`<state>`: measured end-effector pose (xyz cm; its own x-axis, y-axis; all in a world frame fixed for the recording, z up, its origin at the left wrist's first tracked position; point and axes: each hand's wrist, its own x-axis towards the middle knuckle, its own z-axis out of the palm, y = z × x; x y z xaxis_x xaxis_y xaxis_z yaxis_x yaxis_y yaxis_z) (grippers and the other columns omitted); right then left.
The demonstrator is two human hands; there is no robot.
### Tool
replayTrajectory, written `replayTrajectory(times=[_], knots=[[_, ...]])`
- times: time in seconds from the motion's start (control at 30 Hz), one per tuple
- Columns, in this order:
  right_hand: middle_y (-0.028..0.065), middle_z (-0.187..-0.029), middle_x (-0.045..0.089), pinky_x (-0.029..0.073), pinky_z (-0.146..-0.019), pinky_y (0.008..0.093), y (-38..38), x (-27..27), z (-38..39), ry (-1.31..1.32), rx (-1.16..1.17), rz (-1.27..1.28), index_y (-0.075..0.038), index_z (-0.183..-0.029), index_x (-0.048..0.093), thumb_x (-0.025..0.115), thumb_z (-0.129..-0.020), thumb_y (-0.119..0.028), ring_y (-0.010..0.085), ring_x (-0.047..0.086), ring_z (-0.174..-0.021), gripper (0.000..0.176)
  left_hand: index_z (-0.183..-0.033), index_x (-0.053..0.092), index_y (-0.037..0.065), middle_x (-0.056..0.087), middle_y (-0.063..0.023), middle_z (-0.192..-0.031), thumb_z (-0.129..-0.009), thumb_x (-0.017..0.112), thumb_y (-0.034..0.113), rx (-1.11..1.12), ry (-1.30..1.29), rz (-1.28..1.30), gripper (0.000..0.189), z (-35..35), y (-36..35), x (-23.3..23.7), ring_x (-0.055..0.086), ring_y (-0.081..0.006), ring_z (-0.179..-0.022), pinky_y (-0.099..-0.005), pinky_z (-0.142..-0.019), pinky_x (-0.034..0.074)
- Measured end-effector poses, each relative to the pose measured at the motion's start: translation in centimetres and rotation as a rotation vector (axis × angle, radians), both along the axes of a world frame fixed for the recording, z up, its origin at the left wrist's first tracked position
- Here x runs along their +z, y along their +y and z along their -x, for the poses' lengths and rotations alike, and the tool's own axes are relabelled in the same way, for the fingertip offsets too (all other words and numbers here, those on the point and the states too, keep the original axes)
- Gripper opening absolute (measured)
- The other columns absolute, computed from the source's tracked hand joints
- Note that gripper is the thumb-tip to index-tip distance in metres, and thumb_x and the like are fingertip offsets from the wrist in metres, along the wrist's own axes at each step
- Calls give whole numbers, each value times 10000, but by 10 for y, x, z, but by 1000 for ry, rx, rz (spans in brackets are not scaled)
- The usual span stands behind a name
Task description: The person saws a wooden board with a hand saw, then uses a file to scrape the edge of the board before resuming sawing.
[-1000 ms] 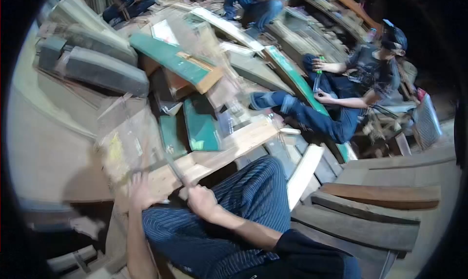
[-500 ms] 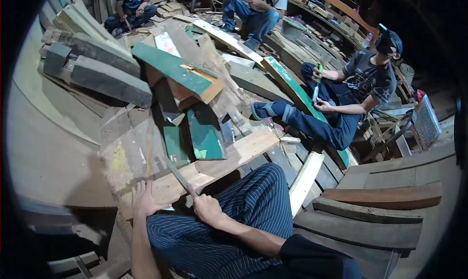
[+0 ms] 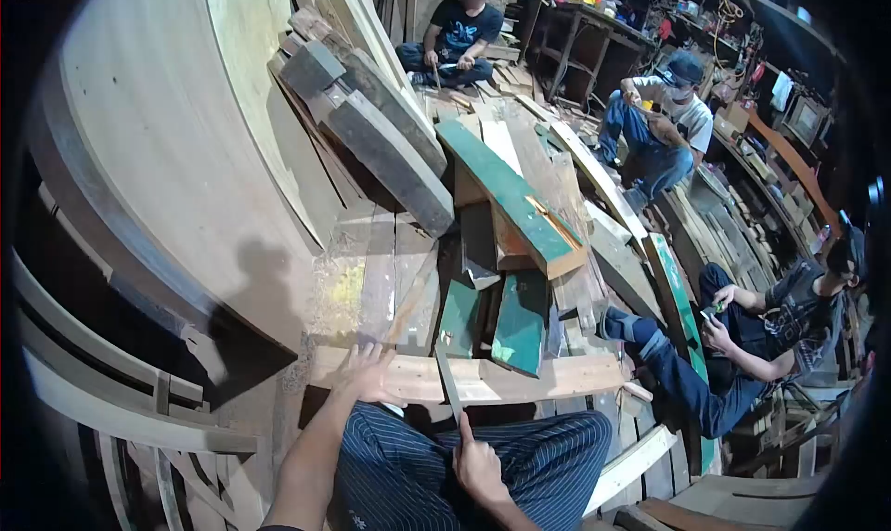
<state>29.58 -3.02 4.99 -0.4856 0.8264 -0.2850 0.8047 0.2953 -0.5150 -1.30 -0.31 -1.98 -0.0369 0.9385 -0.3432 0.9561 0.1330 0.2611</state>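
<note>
1. Just beyond the striped trousers (image 3: 557,452), lying crosswise: a long pale board (image 3: 557,379), slightly curved and bare-wooded. Likely stiff and fairly heavy for one-sided lifting, hardly fragile. Best taken hold of near both ends, or from underneath close to the middle. Probably dry rather than slippery, though possibly rough or splintery along the edges.
2. At the far edge of the board: a green-painted piece (image 3: 520,322), probably just as rigid. Touching or merely overlapping in view, cannot tell.
3. On the board's left end: the left grip (image 3: 364,373), open, with fingers spread flat over the wood, not wrapped round. Good placing for steadying, poor for lifting.
4. Near the board's close edge: the right grip (image 3: 480,466), closed around the hidden rear of a tool, with forefinger laid along the metal.
5. Slanting over the board: the narrow flat blade (image 3: 449,382). Likely light and stiff, possibly sharp; safest held by the rear end only.
</note>
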Motion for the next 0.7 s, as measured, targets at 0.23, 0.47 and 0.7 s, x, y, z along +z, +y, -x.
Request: replayTrajectory(times=[0.23,0.47,0.7], knots=[[334,-772,669,543,-780,618,-33,44,-29,-85,-51,151,-106,-1587,300,588,-946,-233,535,668,-753,714,-1565,344,80,276,-277,-1618,-538,797,813,40,-16,53,1341,-8,2,23,231,-438,-1523,-606,-1249,115],[339,-792,665,535,-754,621,9,4,3,74,-28,16,-42,-1537,370,590,-935,-171,543,662,-773,654,-1554,354,41,336,-281,-1585,-552,744,863,-23,58,45,1353,-6,4,22,290,-436,-1495,-616,-1222,182],[331,-794,676,539,-753,624,24,-11,14,64,-20,29,-37,-1534,357,616,-917,-179,523,681,-792,684,-1520,398,29,411,-257,-1510,-555,755,846,-48,87,46,1314,-7,4,25,363,-425,-1438,-628,-1196,230]])
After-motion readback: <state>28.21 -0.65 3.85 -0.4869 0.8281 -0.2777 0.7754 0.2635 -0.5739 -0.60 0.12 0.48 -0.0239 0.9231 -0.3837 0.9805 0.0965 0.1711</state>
